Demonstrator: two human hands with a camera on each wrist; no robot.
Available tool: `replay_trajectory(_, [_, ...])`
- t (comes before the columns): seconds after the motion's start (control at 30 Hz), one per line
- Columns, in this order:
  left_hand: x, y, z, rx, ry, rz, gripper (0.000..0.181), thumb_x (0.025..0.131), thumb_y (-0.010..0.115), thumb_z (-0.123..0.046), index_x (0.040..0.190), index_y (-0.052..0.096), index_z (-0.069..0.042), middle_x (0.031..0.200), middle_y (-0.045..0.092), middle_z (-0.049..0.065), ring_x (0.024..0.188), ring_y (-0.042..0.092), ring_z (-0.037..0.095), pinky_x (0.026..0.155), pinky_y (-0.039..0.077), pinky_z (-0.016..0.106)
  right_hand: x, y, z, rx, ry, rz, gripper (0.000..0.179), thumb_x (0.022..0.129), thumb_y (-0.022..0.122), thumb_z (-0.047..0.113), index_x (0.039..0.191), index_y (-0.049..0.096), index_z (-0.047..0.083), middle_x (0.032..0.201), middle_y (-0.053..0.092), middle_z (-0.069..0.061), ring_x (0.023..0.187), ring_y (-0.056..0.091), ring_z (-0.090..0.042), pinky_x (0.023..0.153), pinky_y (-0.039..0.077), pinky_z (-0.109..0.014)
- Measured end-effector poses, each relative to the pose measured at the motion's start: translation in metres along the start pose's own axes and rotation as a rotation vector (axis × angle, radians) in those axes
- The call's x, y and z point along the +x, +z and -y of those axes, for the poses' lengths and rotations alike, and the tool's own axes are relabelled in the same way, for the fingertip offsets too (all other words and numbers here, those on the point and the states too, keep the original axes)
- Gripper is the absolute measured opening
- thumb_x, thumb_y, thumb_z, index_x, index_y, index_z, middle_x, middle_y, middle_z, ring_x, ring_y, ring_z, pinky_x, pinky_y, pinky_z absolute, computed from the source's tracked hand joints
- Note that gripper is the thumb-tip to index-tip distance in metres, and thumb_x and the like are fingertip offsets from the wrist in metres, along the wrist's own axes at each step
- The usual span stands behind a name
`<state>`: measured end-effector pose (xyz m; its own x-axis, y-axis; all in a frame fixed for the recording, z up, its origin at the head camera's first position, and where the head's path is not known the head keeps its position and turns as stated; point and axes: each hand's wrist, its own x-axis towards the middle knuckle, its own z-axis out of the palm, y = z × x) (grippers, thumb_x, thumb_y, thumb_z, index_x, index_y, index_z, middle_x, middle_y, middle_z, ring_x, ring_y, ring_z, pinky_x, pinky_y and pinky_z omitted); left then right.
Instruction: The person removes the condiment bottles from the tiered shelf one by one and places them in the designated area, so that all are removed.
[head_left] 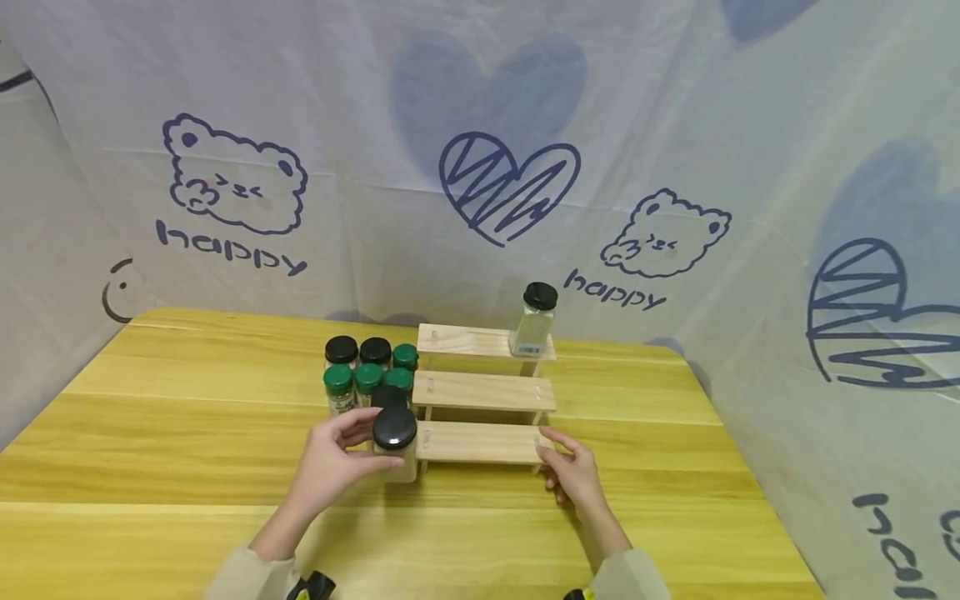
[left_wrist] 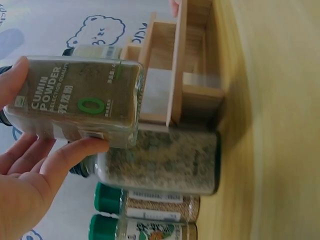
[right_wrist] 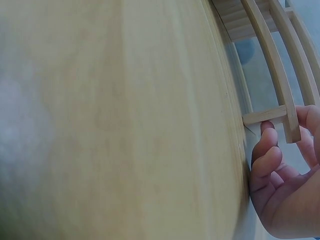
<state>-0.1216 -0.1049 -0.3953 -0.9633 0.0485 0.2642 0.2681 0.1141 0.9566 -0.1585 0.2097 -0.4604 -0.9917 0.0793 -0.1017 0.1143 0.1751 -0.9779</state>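
Note:
My left hand (head_left: pixel 330 462) grips a cumin powder jar (left_wrist: pixel 82 100), a clear square jar of brown powder with a black lid, between thumb and fingers. The jar is held up just left of the lowest step of a three-step wooden rack (head_left: pixel 480 442). Behind it, in the left wrist view, stands another black-lidded jar (left_wrist: pixel 160 162) with speckled contents. My right hand (head_left: pixel 577 475) holds the right end of that lowest step, thumb over the board and fingers curled below, beside the rack's leg (right_wrist: pixel 262 116).
One black-lidded jar (head_left: pixel 534 321) stands at the right end of the top step. Left of the rack, several jars with green lids (head_left: pixel 339 380) and black lids (head_left: pixel 341 348) are grouped closely on the wooden table (head_left: pixel 187 433). A printed cloth (head_left: pixel 360 100) hangs behind the table.

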Motion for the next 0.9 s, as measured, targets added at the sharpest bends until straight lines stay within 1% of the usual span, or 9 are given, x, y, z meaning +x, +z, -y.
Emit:
replay_trajectory(0.07, [-0.002, -0.003, 0.002, -0.002, 0.005, 0.02, 0.056, 0.057, 0.082, -0.001, 0.107, 0.057, 0.008, 0.1, 0.062, 0.021, 0.088, 0.063, 0.02, 0.073, 0.051, 0.026, 0.001, 0.001, 0.0, -0.014, 0.039, -0.014, 0.038, 0.083, 0.063, 0.017, 0.119, 0.058, 0.007, 0.056, 0.059, -0.007, 0.035, 0.043, -0.007, 0.028, 0.031, -0.017])
replay_trajectory(0.13, [-0.004, -0.006, 0.004, -0.006, 0.024, 0.04, 0.056, 0.058, 0.081, -0.001, 0.107, 0.057, 0.008, 0.1, 0.062, 0.021, 0.087, 0.063, 0.017, 0.071, 0.052, 0.027, 0.002, 0.001, 0.0, -0.02, 0.068, -0.017, 0.039, 0.083, 0.063, 0.016, 0.121, 0.056, 0.007, 0.057, 0.06, -0.009, 0.035, 0.043, -0.008, 0.028, 0.03, -0.018])
replay_trajectory(0.2, [-0.006, -0.01, 0.005, -0.015, 0.046, 0.06, 0.055, 0.059, 0.08, 0.0, 0.108, 0.056, 0.009, 0.1, 0.061, 0.023, 0.087, 0.062, 0.015, 0.069, 0.052, 0.028, 0.002, 0.001, 0.001, -0.025, 0.077, -0.016, 0.04, 0.084, 0.063, 0.015, 0.122, 0.055, 0.006, 0.058, 0.06, -0.009, 0.035, 0.043, -0.008, 0.028, 0.03, -0.019])
replay_trajectory(0.3, [-0.007, -0.016, 0.008, -0.014, 0.069, 0.069, 0.054, 0.059, 0.079, 0.002, 0.108, 0.056, 0.01, 0.1, 0.06, 0.025, 0.086, 0.062, 0.01, 0.068, 0.052, 0.028, 0.002, 0.0, 0.001, -0.025, 0.083, -0.02, 0.04, 0.084, 0.062, 0.015, 0.123, 0.054, 0.007, 0.059, 0.061, -0.009, 0.036, 0.042, -0.008, 0.029, 0.03, -0.019])
replay_trajectory(0.43, [-0.009, -0.025, 0.01, 0.009, 0.072, 0.057, 0.054, 0.059, 0.079, 0.004, 0.108, 0.055, 0.011, 0.1, 0.06, 0.026, 0.085, 0.061, 0.007, 0.07, 0.052, 0.027, 0.002, 0.0, 0.002, -0.03, 0.086, -0.028, 0.038, 0.084, 0.062, 0.015, 0.121, 0.056, 0.008, 0.059, 0.06, -0.008, 0.036, 0.042, -0.008, 0.029, 0.03, -0.018])
replay_trajectory(0.67, [-0.013, -0.04, 0.012, 0.045, 0.053, 0.044, 0.056, 0.06, 0.079, 0.003, 0.109, 0.055, 0.01, 0.101, 0.06, 0.025, 0.085, 0.061, 0.006, 0.07, 0.052, 0.026, 0.001, 0.001, 0.002, -0.04, 0.075, -0.037, 0.038, 0.083, 0.064, 0.015, 0.119, 0.058, 0.007, 0.058, 0.06, -0.008, 0.035, 0.041, -0.007, 0.029, 0.03, -0.017])
replay_trajectory(0.77, [-0.012, -0.045, 0.014, 0.059, 0.044, 0.022, 0.055, 0.06, 0.079, 0.004, 0.109, 0.055, 0.01, 0.1, 0.06, 0.025, 0.085, 0.061, 0.006, 0.069, 0.052, 0.026, 0.0, 0.001, 0.003, -0.04, 0.072, -0.039, 0.038, 0.083, 0.064, 0.015, 0.119, 0.058, 0.007, 0.057, 0.06, -0.007, 0.035, 0.041, -0.006, 0.029, 0.029, -0.017])
replay_trajectory(0.9, [-0.009, -0.052, 0.016, 0.099, 0.03, -0.001, 0.054, 0.06, 0.079, 0.002, 0.109, 0.056, 0.009, 0.099, 0.061, 0.024, 0.085, 0.06, 0.005, 0.07, 0.051, 0.023, 0.001, 0.001, 0.002, -0.038, 0.069, -0.038, 0.038, 0.083, 0.063, 0.015, 0.119, 0.058, 0.008, 0.057, 0.06, -0.008, 0.035, 0.041, -0.007, 0.029, 0.03, -0.017])
